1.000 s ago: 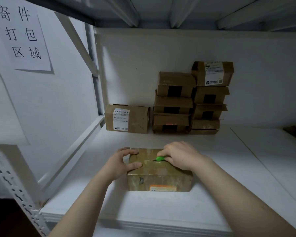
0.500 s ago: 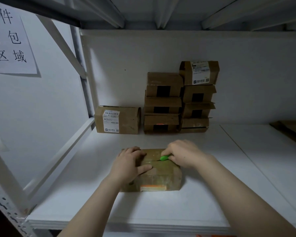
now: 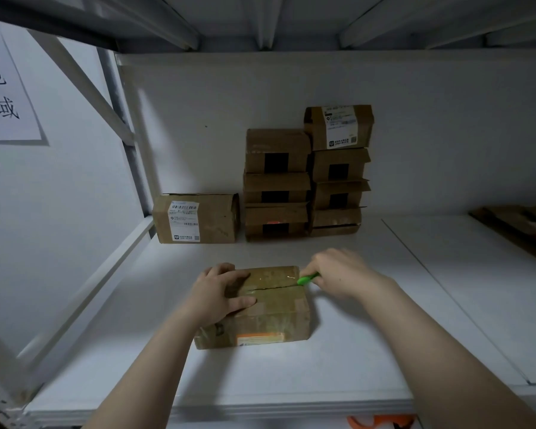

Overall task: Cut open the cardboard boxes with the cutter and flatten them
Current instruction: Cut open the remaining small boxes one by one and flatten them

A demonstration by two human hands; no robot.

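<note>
Lying on a white shelf [image 3: 291,376], a small brown taped cardboard box [image 3: 273,308] has its top seam slit. The left hand [image 3: 220,292] presses down on its left end; the right hand [image 3: 341,274] pinches a slim green cutter [image 3: 307,278] at the slit's right end. Probably light, stiff, tape-slick: brace its edges.

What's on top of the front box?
The left hand rests on the box; the right hand holds a green cutter at its slit. Whatever lies under the palm is hidden.
</note>
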